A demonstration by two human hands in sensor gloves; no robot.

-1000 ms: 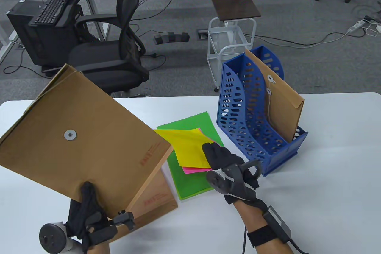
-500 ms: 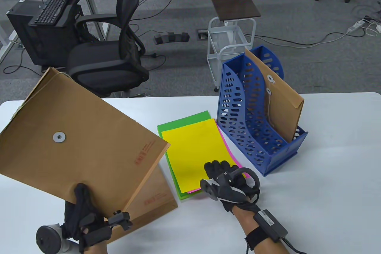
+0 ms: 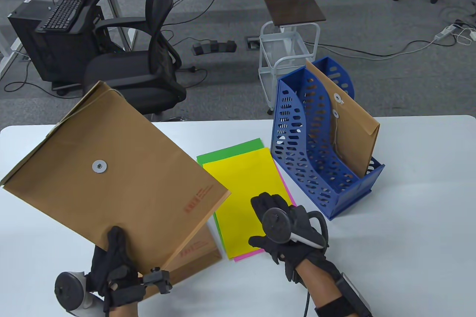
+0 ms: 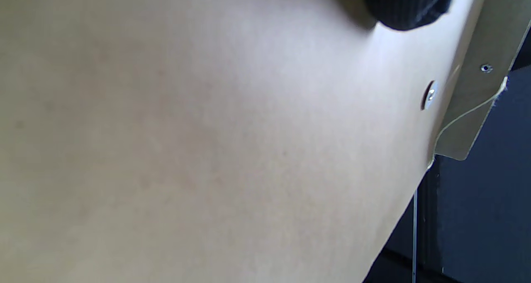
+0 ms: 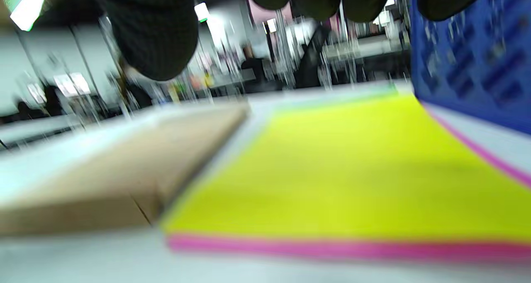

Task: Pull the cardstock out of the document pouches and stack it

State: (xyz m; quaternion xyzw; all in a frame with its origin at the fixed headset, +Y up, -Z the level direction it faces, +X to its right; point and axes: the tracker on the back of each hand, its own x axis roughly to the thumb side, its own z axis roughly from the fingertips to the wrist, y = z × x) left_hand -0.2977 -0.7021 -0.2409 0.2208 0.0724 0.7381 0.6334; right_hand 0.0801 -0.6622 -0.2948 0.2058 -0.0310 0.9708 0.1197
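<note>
Gripping a brown document pouch (image 3: 111, 179) by its lower edge, the left hand (image 3: 111, 268) holds it tilted up above the counter's (image 3: 409, 220) front left part, thumb pressed on the face that bears a metal button; in the left wrist view that pouch fills nearly the whole picture. Beneath it, a second pouch (image 3: 197, 254) lies flat on the counter. Just beside this pouch, near the counter's middle, sits the cardstock stack (image 3: 245, 198): a yellow sheet on top, a pink sheet peeking out at its right and front edges, a green sheet under both. The right hand (image 3: 282, 227) hangs over the stack's front right corner, fingers (image 5: 153, 34) spread and holding nothing. Toward the back right, a blue file rack (image 3: 319, 146) stands just beside the stack, with a third pouch (image 3: 349, 127) upright in its right compartment.
</note>
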